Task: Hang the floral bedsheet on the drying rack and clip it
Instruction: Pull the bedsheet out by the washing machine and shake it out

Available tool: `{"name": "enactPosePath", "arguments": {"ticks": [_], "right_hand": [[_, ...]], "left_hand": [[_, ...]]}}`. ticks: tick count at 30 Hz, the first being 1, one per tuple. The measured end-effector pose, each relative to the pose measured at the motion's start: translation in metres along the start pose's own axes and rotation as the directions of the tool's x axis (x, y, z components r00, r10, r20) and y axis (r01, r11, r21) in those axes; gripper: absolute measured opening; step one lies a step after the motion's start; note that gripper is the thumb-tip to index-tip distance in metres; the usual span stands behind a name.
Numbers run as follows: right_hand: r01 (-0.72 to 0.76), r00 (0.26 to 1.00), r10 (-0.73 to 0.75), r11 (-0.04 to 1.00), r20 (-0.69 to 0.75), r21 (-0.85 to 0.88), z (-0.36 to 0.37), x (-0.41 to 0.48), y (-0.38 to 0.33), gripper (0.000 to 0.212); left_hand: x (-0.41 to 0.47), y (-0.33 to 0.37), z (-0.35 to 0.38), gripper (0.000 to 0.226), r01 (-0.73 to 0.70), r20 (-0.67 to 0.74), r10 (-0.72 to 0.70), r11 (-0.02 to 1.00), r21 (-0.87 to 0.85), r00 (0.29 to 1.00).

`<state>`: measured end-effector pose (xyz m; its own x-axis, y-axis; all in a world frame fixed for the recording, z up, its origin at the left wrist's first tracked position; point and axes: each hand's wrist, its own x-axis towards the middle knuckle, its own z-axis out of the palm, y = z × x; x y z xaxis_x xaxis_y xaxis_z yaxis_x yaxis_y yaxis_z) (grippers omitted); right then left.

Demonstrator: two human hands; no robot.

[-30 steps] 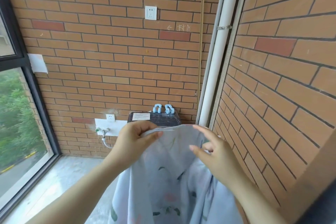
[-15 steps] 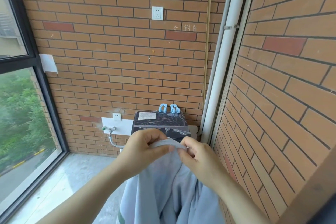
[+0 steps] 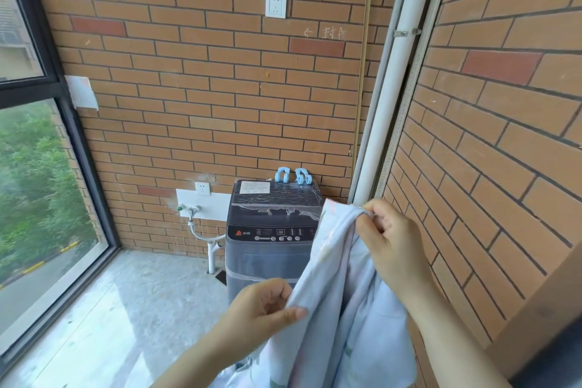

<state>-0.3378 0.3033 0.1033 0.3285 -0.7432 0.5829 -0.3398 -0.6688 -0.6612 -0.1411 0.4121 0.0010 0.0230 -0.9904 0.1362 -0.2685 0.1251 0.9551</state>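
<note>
bedsheet (image 3: 343,309) lower part cut off by bottom edge, washing machine (image 3: 271,230) base hidden behind it

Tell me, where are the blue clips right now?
In the head view, the two blue clips sit side by side on the back edge of the washing machine, against the brick wall, up and left of the hands holding the bedsheet.

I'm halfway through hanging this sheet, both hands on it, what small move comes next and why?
Probably slide the left hand further along the pale blue floral bedsheet edge, away from the right hand: both pinch it close together, the rest hangs bunched, and no drying rack is in view.
</note>
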Motion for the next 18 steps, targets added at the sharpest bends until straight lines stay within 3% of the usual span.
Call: {"name": "enactPosePath", "arguments": {"ticks": [5, 12, 18], "right_hand": [[-0.03, 0.997, 0.027, 0.999, -0.077, -0.034, -0.02, 0.005, 0.01, 0.017], [-0.067, 0.993, 0.058, 0.994, -0.105, -0.082, -0.031, 0.0, 0.026, 0.02], [-0.126, 0.99, 0.12, 0.987, -0.068, -0.098, -0.034, -0.012, 0.039, 0.025]], "left_hand": [[-0.007, -0.006, 0.004, 0.041, 0.023, 0.002, -0.023, 1.0, 0.022, 1.0], [-0.004, 0.004, 0.006, 0.047, -0.02, -0.292, 0.03, 0.999, 0.038, 0.956], [0.002, 0.026, -0.02, 0.047, -0.114, -0.398, 0.147, 0.988, 0.107, 0.906]]}}
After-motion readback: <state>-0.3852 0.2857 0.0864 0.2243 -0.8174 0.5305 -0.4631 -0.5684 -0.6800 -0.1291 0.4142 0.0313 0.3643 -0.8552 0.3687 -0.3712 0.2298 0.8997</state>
